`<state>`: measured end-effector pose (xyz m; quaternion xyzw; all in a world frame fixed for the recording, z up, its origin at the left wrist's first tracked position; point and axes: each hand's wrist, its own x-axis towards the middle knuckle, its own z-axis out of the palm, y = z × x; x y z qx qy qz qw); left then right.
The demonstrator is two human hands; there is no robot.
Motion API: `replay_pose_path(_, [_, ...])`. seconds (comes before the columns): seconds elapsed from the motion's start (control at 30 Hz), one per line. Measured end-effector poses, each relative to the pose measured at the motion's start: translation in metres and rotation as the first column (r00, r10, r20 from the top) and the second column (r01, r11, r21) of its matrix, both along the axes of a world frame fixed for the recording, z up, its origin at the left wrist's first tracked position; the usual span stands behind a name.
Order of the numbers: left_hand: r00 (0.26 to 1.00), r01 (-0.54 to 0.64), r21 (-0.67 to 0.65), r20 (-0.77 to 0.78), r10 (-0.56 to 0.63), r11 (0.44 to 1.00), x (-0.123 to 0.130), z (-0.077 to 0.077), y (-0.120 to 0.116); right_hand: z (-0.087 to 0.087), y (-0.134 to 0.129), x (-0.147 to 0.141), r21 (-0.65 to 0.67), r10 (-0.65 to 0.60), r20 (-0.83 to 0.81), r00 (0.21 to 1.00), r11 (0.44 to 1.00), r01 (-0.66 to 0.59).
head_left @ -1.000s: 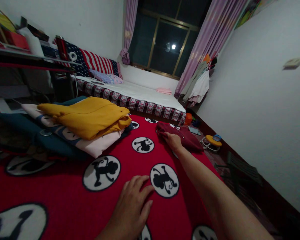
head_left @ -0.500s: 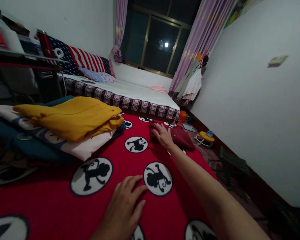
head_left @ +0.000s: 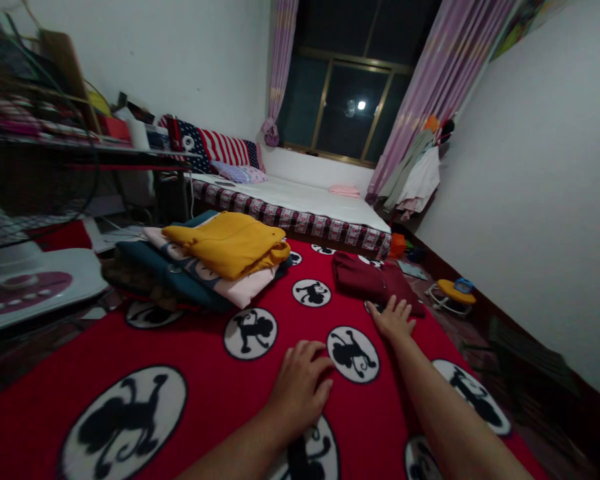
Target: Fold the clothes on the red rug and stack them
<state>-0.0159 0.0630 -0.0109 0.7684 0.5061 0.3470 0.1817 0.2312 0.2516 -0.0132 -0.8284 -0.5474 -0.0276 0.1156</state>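
Observation:
My left hand point(head_left: 303, 383) rests, fingers curved and apart, over a red blanket point(head_left: 200, 393) printed with black monkeys in white circles. It holds nothing. My right hand point(head_left: 394, 321) has its fingers spread at the near edge of a folded maroon garment point(head_left: 363, 277); whether the fingertips touch the cloth I cannot tell. To the left of both hands lies a stack of folded clothes. A yellow garment point(head_left: 230, 241) is on top, over a pale pink one point(head_left: 247, 287) and a dark teal one point(head_left: 153, 267).
Beyond the blanket stands a bed point(head_left: 300, 193) with a white top. A cluttered desk point(head_left: 140, 157) and a white fan point(head_left: 35, 280) are on the left. On the right floor are a yellow stool point(head_left: 455, 291) and a dark folding stool point(head_left: 530, 347). Clothes point(head_left: 420, 180) hang by the curtain.
My right hand has drawn back from the top of the maroon garment to its near edge. The view has turned left, bringing the fan and more of the desk into sight.

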Motion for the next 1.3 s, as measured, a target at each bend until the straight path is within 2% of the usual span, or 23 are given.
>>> replay_pose_path(0.1, [1.000, -0.002, 0.017, 0.012, 0.001, 1.000, -0.001, 0.002, 0.001, -0.011, -0.040, -0.030, -0.042, 0.124, 0.051, 0.991, 0.992, -0.122])
replay_pose_path(0.2, [0.998, -0.010, 0.004, 0.062, 0.010, 1.000, 0.000, -0.002, -0.001, -0.017, -0.085, -0.062, -0.059, 0.315, 0.078, 0.946, 0.949, -0.311])
replay_pose_path(0.3, [0.978, -0.046, -0.003, 0.204, 0.045, 0.999, -0.002, -0.006, -0.002, -0.021, -0.121, -0.084, 0.033, 0.484, 0.075, 0.872, 0.873, -0.487])
replay_pose_path(0.37, [0.962, -0.088, 0.031, 0.263, 0.077, 0.996, -0.013, -0.001, 0.004, -0.024, -0.134, -0.088, 0.131, 0.587, 0.029, 0.809, 0.800, -0.585])
replay_pose_path(0.4, [0.961, -0.115, 0.067, 0.258, 0.094, 0.991, -0.023, 0.006, 0.010, -0.025, -0.137, -0.087, 0.184, 0.624, -0.009, 0.781, 0.769, -0.612])
replay_pose_path(0.47, [0.970, -0.178, 0.180, 0.196, 0.143, 0.967, -0.053, 0.032, 0.032, -0.025, -0.137, -0.083, 0.288, 0.668, -0.093, 0.738, 0.728, -0.623])
replay_pose_path(0.57, [0.931, -0.361, 0.352, 0.088, 0.353, 0.864, -0.117, 0.090, 0.079, -0.024, -0.132, -0.078, 0.387, 0.686, -0.168, 0.708, 0.707, -0.592])
replay_pose_path(0.63, [0.851, -0.484, 0.353, -0.024, 0.525, 0.801, -0.162, 0.125, 0.108, -0.023, -0.130, -0.077, 0.417, 0.685, -0.190, 0.703, 0.704, -0.574])
replay_pose_path(0.67, [0.796, -0.549, 0.290, -0.107, 0.596, 0.784, -0.182, 0.138, 0.119, -0.023, -0.130, -0.078, 0.428, 0.686, -0.199, 0.700, 0.703, -0.568])
replay_pose_path(0.7, [0.771, -0.581, 0.243, -0.141, 0.621, 0.777, -0.199, 0.147, 0.128, -0.023, -0.130, -0.079, 0.436, 0.687, -0.208, 0.696, 0.702, -0.563])
replay_pose_path(0.73, [0.760, -0.596, 0.199, -0.175, 0.626, 0.778, -0.213, 0.152, 0.134, -0.023, -0.131, -0.079, 0.442, 0.688, -0.216, 0.693, 0.702, -0.559])
replay_pose_path(0.8, [0.757, -0.604, 0.110, -0.232, 0.611, 0.789, -0.232, 0.152, 0.140, -0.022, -0.132, -0.080, 0.452, 0.687, -0.227, 0.690, 0.702, -0.550])
replay_pose_path(0.93, [0.765, -0.595, 0.042, -0.279, 0.581, 0.803, -0.240, 0.142, 0.145, -0.022, -0.132, -0.080, 0.471, 0.689, -0.241, 0.684, 0.699, -0.538])
replay_pose_path(1.0, [0.773, -0.584, 0.072, -0.256, 0.580, 0.809, -0.232, 0.146, 0.143, -0.022, -0.130, -0.078, 0.481, 0.690, -0.263, 0.674, 0.699, -0.529])
replay_pose_path(1.07, [0.777, -0.579, 0.138, -0.205, 0.595, 0.804, -0.218, 0.157, 0.134, -0.022, -0.128, -0.077, 0.492, 0.692, -0.299, 0.658, 0.702, -0.515])
replay_pose_path(1.13, [0.788, -0.582, 0.269, -0.048, 0.614, 0.768, -0.199, 0.169, 0.114, -0.020, -0.127, -0.078, 0.511, 0.690, -0.349, 0.634, 0.707, -0.489])
replay_pose_path(1.2, [0.814, -0.571, 0.422, 0.182, 0.551, 0.704, -0.180, 0.172, 0.081, -0.017, -0.128, -0.079, 0.542, 0.684, -0.431, 0.589, 0.718, -0.437])
replay_pose_path(1.23, [0.832, -0.552, 0.476, 0.268, 0.485, 0.685, -0.173, 0.168, 0.059, -0.015, -0.130, -0.079, 0.559, 0.676, -0.486, 0.553, 0.728, -0.398])
replay_pose_path(1.27, [0.856, -0.517, 0.503, 0.305, 0.417, 0.692, -0.169, 0.160, 0.035, -0.013, -0.132, -0.079, 0.572, 0.662, -0.550, 0.509, 0.743, -0.348])
replay_pose_path(1.3, [0.882, -0.470, 0.491, 0.297, 0.366, 0.734, -0.169, 0.148, 0.010, -0.011, -0.135, -0.079, 0.579, 0.643, -0.617, 0.453, 0.761, -0.292])
